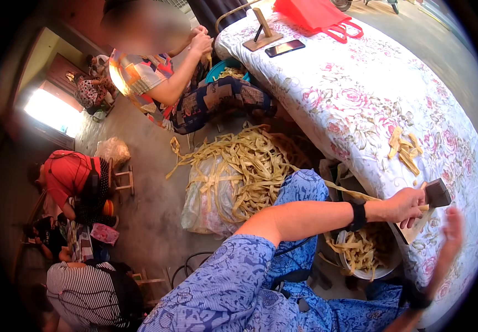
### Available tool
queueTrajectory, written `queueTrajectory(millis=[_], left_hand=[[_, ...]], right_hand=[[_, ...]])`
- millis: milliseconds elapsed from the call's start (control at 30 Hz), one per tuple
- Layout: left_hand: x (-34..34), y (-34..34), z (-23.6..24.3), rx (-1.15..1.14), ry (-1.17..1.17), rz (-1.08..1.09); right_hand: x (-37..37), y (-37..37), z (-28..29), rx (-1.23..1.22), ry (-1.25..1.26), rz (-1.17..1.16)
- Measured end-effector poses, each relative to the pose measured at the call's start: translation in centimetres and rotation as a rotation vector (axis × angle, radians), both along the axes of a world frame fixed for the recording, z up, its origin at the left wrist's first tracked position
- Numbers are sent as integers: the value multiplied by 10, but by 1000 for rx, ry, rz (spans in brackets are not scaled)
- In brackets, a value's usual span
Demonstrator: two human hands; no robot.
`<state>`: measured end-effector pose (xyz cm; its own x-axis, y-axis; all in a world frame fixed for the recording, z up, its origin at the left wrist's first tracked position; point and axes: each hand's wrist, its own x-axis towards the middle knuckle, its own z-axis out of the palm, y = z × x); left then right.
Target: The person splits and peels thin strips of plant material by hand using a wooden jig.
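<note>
My left hand (pixel 407 206), with a black band on its wrist, reaches across to the edge of the floral-covered table (pixel 360 99). It grips a dark block-shaped tool (pixel 437 192) and presses a flat tan strip (pixel 416 228) against the table edge. My right hand (pixel 448 243) is blurred, with its fingers spread and nothing in it, just right of the strip. Below both hands stands a white bowl (pixel 385 270) with several tan strips in it.
A big heap of tan strips (pixel 239 163) lies on a pale sack on the floor. A small bunch of strips (pixel 405 146), a phone (pixel 285 48), a wooden stand (pixel 261 34) and a red bag (pixel 316 14) are on the table. Another person (pixel 156 83) sits by a blue basin (pixel 225 66); more people sit at left.
</note>
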<state>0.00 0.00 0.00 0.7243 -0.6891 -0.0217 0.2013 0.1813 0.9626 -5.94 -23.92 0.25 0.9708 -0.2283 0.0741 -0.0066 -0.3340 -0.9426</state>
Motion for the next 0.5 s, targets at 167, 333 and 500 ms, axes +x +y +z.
queueTrajectory(millis=[167,333,500], left_hand=[[-2,-6,-6,202,-341,79],[-8,8,10,339,-377,-84],[-13,6,8,241,-306,-175]], right_hand=[[-23,95,-3,158,182,235],[-23,99,13,158,246,198],[-21,76,-12,241,209,153]])
